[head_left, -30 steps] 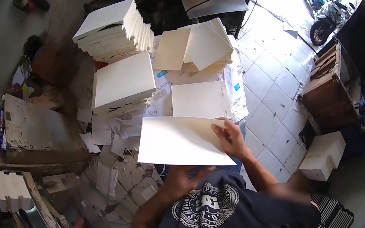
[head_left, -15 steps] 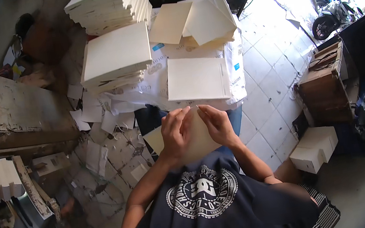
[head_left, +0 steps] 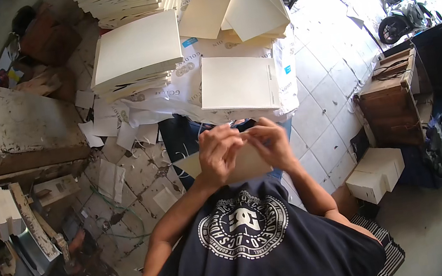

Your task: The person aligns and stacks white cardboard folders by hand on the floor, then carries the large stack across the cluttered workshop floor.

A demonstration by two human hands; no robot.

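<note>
— What do the hands have?

— A cream sheet of folded paper (head_left: 241,163), held close against the chest, just above the dark printed shirt (head_left: 247,247). The left hand (head_left: 219,155) lies on top with fingers curled over its upper edge; the right hand (head_left: 273,145) pinches the same edge just beside it, thumbs nearly touching. Both are closed on the sheet, probably so the edges line up for a crease.

— And around it?

— Just beyond the hands lies a flat cream stack of sheets (head_left: 238,82) on white printed wrapping paper (head_left: 190,80), within easy reach. To the far left sits a taller pile of folded cream sheets (head_left: 133,54); loosely folded pieces (head_left: 240,14) lie farther off.

— The floor?

— Paper scraps (head_left: 117,164) litter the tiles at left.
</note>
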